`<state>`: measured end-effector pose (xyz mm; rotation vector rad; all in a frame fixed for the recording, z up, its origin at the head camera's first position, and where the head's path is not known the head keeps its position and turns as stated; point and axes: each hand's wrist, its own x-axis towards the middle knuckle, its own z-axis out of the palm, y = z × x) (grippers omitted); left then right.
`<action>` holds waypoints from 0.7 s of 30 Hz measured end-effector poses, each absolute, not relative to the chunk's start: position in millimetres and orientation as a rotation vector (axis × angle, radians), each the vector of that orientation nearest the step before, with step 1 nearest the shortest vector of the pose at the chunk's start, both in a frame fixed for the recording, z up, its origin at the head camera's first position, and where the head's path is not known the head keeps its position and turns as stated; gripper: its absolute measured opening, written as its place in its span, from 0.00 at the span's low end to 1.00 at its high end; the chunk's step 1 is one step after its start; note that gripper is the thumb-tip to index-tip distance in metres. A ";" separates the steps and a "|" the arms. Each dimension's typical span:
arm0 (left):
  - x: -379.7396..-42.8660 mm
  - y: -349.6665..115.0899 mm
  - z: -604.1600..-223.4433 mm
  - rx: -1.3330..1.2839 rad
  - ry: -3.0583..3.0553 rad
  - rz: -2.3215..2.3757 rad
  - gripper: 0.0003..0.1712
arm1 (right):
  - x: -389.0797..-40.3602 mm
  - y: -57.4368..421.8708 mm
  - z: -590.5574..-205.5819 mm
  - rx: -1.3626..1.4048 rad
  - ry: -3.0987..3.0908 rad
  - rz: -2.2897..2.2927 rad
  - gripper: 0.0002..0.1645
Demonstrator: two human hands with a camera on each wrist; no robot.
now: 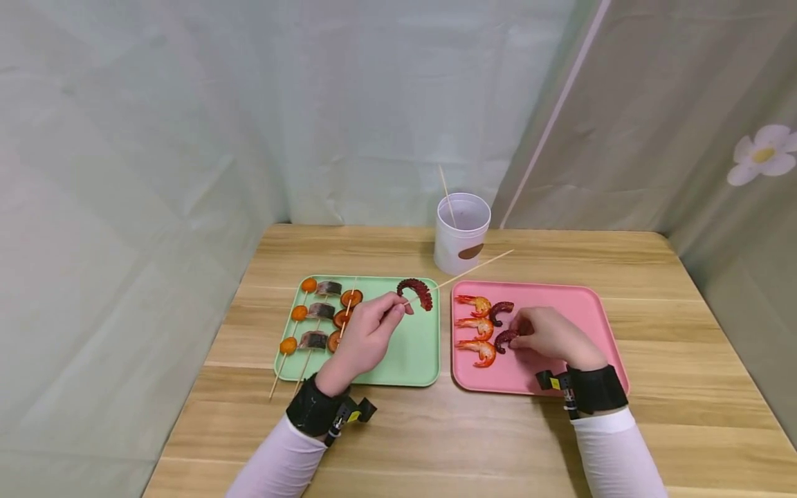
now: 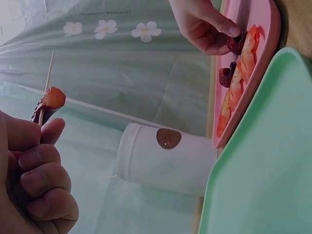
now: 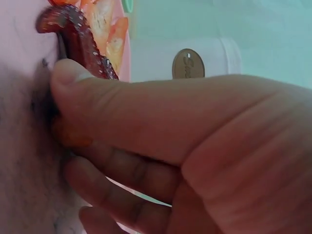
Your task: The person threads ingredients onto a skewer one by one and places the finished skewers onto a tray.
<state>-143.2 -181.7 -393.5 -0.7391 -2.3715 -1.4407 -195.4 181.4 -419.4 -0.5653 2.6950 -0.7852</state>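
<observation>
My left hand [image 1: 367, 333] pinches a thin bamboo skewer [image 1: 479, 267] above the green tray [image 1: 407, 356]. Threaded on that skewer is a curled dark-red octopus tentacle [image 1: 421, 289], its orange cut end showing in the left wrist view. Over the pink tray [image 1: 560, 294], my right hand [image 1: 551, 337] pinches a second octopus tentacle [image 1: 503, 340] between thumb and fingers; the fingers hide part of it. Just behind lies another tentacle [image 1: 498, 311]. Several orange shrimp [image 1: 475, 328] form a column along the pink tray's left side.
On the green tray's left half lie skewers carrying orange balls [image 1: 299, 313], fish pieces [image 1: 320, 311] and brown mushroom-like slices [image 1: 351, 298]; some sticks overhang the front rim. A white bucket [image 1: 453, 250] holding a skewer [image 1: 445, 190] stands behind the trays, near the curtain.
</observation>
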 end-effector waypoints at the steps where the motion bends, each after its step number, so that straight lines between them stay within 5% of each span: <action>1: -143.2 -181.6 -393.6 -0.740 -2.371 -1.438 0.11 | -194.9 182.3 -419.0 -0.565 2.689 -0.793 0.11; 21: -141.9 -180.3 -394.0 -0.749 -2.396 -1.455 0.12 | -190.6 204.4 -401.9 -0.583 2.645 -0.708 0.10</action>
